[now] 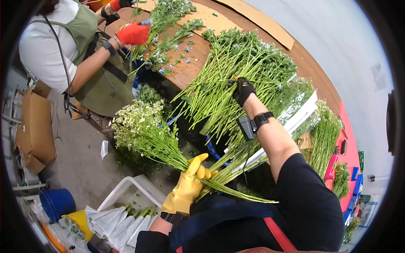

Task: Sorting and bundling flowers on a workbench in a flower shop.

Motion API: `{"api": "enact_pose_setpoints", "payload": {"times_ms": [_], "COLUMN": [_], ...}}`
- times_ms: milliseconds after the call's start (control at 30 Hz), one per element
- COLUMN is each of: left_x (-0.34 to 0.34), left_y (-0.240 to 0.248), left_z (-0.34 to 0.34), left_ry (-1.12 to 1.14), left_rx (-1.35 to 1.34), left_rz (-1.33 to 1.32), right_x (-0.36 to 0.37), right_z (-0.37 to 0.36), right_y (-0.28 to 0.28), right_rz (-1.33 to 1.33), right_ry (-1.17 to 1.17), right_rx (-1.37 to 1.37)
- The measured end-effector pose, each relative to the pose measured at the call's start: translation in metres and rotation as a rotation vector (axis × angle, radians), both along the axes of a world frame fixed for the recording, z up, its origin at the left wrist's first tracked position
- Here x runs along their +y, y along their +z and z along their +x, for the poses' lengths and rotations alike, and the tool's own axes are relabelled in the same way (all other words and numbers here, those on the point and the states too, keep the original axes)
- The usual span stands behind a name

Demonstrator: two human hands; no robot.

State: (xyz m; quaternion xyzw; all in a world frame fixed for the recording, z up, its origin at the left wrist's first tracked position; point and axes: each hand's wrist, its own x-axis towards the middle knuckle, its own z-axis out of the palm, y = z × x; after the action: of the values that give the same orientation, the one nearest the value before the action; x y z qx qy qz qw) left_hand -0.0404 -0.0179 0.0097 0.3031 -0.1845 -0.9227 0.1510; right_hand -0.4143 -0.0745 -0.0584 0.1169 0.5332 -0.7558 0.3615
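My left hand, in a yellow rubber glove, is closed round the stems of a bunch of small white flowers. The blossoms point up and left, and the bare stem ends stick out to the right across my front. My right hand, in a black glove with fingertips showing, is over a big heap of cut flower stems on the table. Its fingers are pinched on a thin green stem, which runs rightward over the heap. Leafy tops with small pale blue blossoms lie at the heap's far side.
A co-worker in red gloves handles blue-flowered stems at the table's left. White wrapping sleeves and more stem bundles lie to the right. Below left stand a white crate, wrapped bunches and a blue bucket.
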Motion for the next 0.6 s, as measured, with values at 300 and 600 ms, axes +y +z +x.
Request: {"api": "enact_pose_setpoints", "payload": {"times_ms": [300, 600], "left_x": [0.007, 0.029], "left_y": [0.022, 0.022], "left_z": [-0.023, -0.059], "left_ry": [-0.081, -0.282], "left_rx": [-0.011, 0.128], "left_rz": [0.071, 0.029], "right_x": [0.163, 0.251], "right_z": [0.044, 0.144], "right_y": [0.124, 0.149], "right_rz": [0.268, 0.362], "right_ry": [0.057, 0.349], "right_rx": [0.588, 0.762]}}
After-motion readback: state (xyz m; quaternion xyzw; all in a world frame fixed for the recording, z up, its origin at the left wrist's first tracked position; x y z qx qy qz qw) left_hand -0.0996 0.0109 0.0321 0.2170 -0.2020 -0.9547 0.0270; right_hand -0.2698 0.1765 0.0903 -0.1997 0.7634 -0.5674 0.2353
